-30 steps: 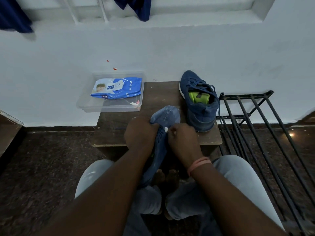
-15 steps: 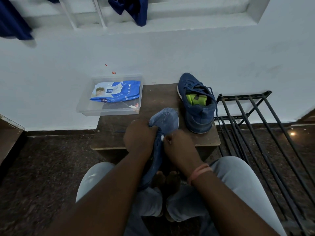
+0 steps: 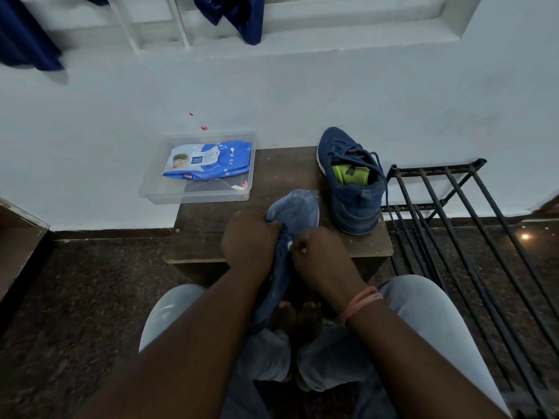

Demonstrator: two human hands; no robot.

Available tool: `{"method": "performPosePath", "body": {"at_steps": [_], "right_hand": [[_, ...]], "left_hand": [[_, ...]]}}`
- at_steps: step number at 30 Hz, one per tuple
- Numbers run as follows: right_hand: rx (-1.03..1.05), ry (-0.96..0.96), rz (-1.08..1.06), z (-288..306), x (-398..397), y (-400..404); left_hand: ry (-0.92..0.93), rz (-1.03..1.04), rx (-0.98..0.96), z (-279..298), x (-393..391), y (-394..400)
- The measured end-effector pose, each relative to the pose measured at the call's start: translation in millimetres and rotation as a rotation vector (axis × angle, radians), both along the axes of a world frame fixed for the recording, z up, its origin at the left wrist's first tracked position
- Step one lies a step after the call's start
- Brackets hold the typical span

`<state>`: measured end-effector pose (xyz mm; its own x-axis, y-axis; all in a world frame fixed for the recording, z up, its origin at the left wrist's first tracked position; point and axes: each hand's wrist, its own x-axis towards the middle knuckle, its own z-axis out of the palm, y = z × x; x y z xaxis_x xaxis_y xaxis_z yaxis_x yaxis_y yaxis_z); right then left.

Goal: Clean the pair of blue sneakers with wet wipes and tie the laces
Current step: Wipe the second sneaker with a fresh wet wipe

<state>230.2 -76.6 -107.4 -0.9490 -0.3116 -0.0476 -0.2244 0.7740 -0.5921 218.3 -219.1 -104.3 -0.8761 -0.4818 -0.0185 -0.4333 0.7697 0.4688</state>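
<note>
One blue sneaker (image 3: 295, 207) is tilted between my hands, its toe over the small wooden stool (image 3: 211, 231) and its heel down towards my knees. My left hand (image 3: 249, 237) grips its left side. My right hand (image 3: 317, 255) holds its right side, with a bit of white, perhaps a wipe, showing at the fingertips. The second blue sneaker (image 3: 354, 189), with a green insole and loose laces, stands upright on the stool's right part. A blue pack of wet wipes (image 3: 208, 161) lies in a clear plastic tray (image 3: 196, 196) at the stool's far left.
A black metal rack (image 3: 459, 225) stands right of the stool. A white wall rises behind the stool, with dark blue cloth (image 3: 239, 13) hanging above. The floor is dark speckled stone. My bare feet (image 3: 298, 316) and grey-trousered knees are below the held sneaker.
My hands and the held sneaker have stayed almost in place, with only small shifts of the fingers. The view has dipped slightly.
</note>
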Motion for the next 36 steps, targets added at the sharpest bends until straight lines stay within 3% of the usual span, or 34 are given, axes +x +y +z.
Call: {"method": "performPosePath", "body": {"at_steps": [3, 7, 11, 14, 17, 20, 23, 26, 29, 32, 36], "right_hand": [[-0.264, -0.172, -0.053, 1.0, 19.4, 14.5], [-0.779, -0.400, -0.332, -1.9, 25.4, 36.9], [-0.850, -0.490, -0.365, -8.3, 19.9, 38.3], [-0.933, -0.590, -0.380, -13.0, 25.1, 20.4], [-1.049, -0.529, -0.381, -16.9, 29.6, 8.6], [-1.087, -0.487, -0.348, -17.1, 30.6, 10.1], [-1.079, -0.474, -0.278, -16.6, 30.8, 10.1], [-1.173, -0.484, -0.297, -11.8, 27.1, 8.5], [-1.163, -0.360, -0.338, -13.4, 23.3, 12.5], [-1.090, -0.202, -0.353, -8.9, 23.4, 19.2], [-0.850, 0.066, -0.319, 0.1, 15.1, 14.1]], "left_hand": [[-0.007, -0.005, 0.019, -0.5, 1.0, -0.4], [-0.020, -0.019, 0.102, 1.8, -3.2, -7.0], [-0.110, -0.007, 0.268, 11.0, -7.6, -9.5], [-0.089, -0.027, 0.225, 20.7, -5.5, -0.3], [-0.093, -0.205, 0.199, 29.8, 1.7, 7.5], [-0.257, -0.410, 0.242, 44.3, 7.0, 2.0], [-0.394, -0.535, 0.126, 61.1, 9.0, -6.2], [-0.346, -0.466, 0.290, 64.5, 5.8, -20.2], [-0.298, -0.286, 0.516, 59.6, 5.1, -31.2], [-0.258, -0.232, 0.633, 63.0, 8.9, -35.5], [-0.185, -0.240, 0.640, 67.6, 16.1, -45.6]]}}
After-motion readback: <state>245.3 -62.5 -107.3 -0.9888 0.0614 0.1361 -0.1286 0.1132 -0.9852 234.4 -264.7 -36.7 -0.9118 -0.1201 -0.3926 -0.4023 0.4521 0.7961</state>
